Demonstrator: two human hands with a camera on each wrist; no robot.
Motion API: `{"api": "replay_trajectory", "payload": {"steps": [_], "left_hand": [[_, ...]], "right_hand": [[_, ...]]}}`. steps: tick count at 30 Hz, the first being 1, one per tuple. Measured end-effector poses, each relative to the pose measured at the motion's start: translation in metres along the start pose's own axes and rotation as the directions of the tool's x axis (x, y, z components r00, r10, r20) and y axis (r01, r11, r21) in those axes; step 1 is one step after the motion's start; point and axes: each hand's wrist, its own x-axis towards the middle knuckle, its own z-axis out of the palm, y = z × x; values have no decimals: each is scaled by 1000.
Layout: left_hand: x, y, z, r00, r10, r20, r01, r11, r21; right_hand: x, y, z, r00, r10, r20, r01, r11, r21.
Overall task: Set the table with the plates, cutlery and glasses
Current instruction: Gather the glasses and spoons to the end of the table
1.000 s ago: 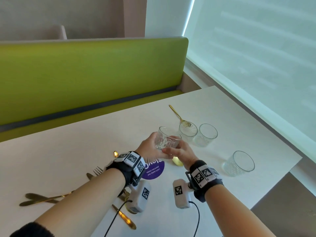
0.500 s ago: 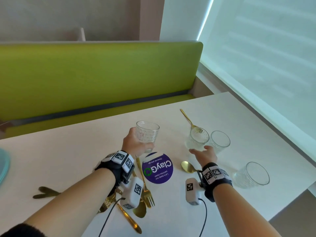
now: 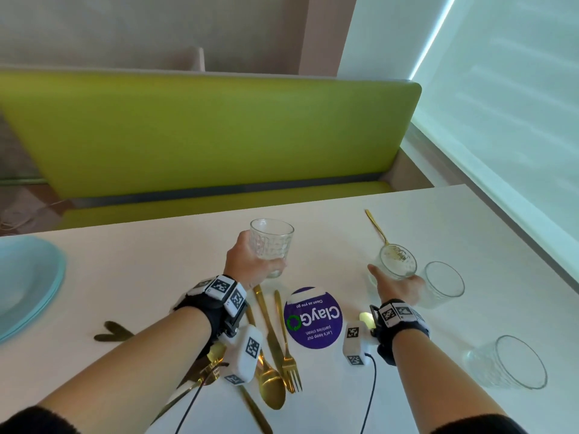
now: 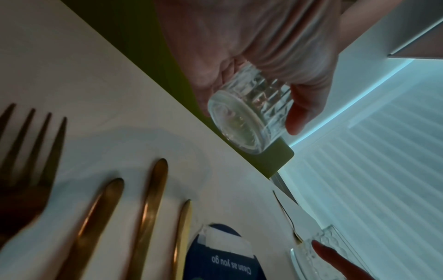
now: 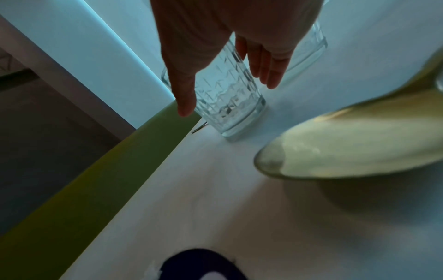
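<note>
My left hand (image 3: 250, 266) grips a clear patterned glass (image 3: 272, 245) by its lower part and holds it above the white table (image 3: 156, 277); the left wrist view shows the fingers curled round the glass (image 4: 249, 117). My right hand (image 3: 395, 286) is spread around a second glass (image 3: 397, 265) that stands on the table. In the right wrist view its thumb (image 5: 183, 91) and straight fingers (image 5: 268, 64) flank that glass (image 5: 235, 113) without closing. Gold cutlery (image 3: 279, 346) lies under my left wrist.
Two more glasses (image 3: 442, 285) (image 3: 513, 361) stand at the right, the nearer one close to the table's edge. A gold spoon (image 3: 376, 228) lies behind the second glass. Stacked pale blue plates (image 3: 28, 286) sit at the far left. A purple round sticker (image 3: 313, 319) marks the table's middle. A green bench (image 3: 203, 136) runs behind.
Both hands held one glass a second ago. The right hand let go and reached right to another glass. The left hand carried the first glass leftward and further away.
</note>
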Motion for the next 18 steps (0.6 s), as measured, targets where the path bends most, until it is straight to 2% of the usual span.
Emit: {"api": "replay_trajectory", "payload": {"steps": [4, 12, 18], "left_hand": [[0, -7, -10, 1000, -12, -18, 12, 1000, 1], [-10, -17, -25, 1000, -22, 2, 22, 1000, 1], [-27, -33, -49, 999, -39, 11, 39, 999, -15]], "right_hand": [[-1, 0, 5, 1000, -14, -5, 14, 1000, 7], [-16, 0, 10, 989, -135, 66, 142, 985, -100], [-71, -7, 0, 933, -305, 192, 323, 944, -71]]}}
